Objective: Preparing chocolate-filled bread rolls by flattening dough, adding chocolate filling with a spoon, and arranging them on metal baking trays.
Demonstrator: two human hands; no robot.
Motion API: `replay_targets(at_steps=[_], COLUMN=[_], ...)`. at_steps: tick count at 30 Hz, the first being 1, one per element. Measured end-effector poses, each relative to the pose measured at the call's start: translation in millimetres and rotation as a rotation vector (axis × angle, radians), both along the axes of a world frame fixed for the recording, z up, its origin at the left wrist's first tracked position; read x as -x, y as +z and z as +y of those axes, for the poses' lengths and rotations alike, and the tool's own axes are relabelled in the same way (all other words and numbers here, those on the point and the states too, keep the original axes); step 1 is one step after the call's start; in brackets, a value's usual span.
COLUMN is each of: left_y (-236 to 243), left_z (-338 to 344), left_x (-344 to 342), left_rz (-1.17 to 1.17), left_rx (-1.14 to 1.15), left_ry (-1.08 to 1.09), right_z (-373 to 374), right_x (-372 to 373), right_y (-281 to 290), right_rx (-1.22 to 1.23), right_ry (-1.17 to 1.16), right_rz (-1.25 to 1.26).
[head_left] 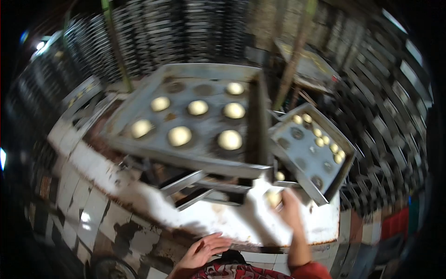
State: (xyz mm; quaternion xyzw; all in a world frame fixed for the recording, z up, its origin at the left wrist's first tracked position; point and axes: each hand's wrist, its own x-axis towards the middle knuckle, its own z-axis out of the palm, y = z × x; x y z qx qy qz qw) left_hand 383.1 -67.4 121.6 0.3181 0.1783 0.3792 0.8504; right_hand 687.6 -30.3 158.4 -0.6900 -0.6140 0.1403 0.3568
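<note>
My left hand (207,248) is held low at the table's front edge, its fingers stretched out and nothing in it. Over the white tabletop, my right hand (290,209) is blurred by motion. Its fingers close against a pale dough ball (273,199), partly hidden by them. Ahead of me lies a large metal tray (211,118) with several round dough balls spaced apart on its bottom. To its right, a smaller tilted metal tray (304,160) has several dough balls bunched along its far and right sides. One more dough ball (279,176) sits low between the two trays.
Other metal trays (186,183) lie under the large one, corners jutting toward me. The white table (227,221) has worn, rusty edges. Tall stacks of metal trays (162,32) line the back, with more stacks (376,135) at right. Green poles (116,46) rise behind the table.
</note>
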Motion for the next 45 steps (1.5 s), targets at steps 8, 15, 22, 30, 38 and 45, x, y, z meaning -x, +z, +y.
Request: replay_targets(at_steps=[8,15,22,30,38,45], left_y=[-35,-11,-46,-65,-18,-58], left_z=[-40,-2,80,184,277,321], left_x=[174,217,284,318,423,516], left_rz=[0.257,-0.144,0.075,0.478,0.116,0.510], left_rx=[0.193,0.232,0.403,0.095,0.227,0.127], left_ry=[0.788,0.656,0.742,0.616,0.300,0.123], right_z=[-43,124,255,253,464,426], right_x=[310,446,491,548,574,593], right_y=[15,-58,-147,-64,-72,-29], right_rx=[0.240,-0.073,-0.275,-0.104,-0.105,0.512], right_ry=[1.211,0.126,0.169,0.480,0.534,0.830], right_rz=[0.547,1.096,0.194,0.164,-0.679,-0.919])
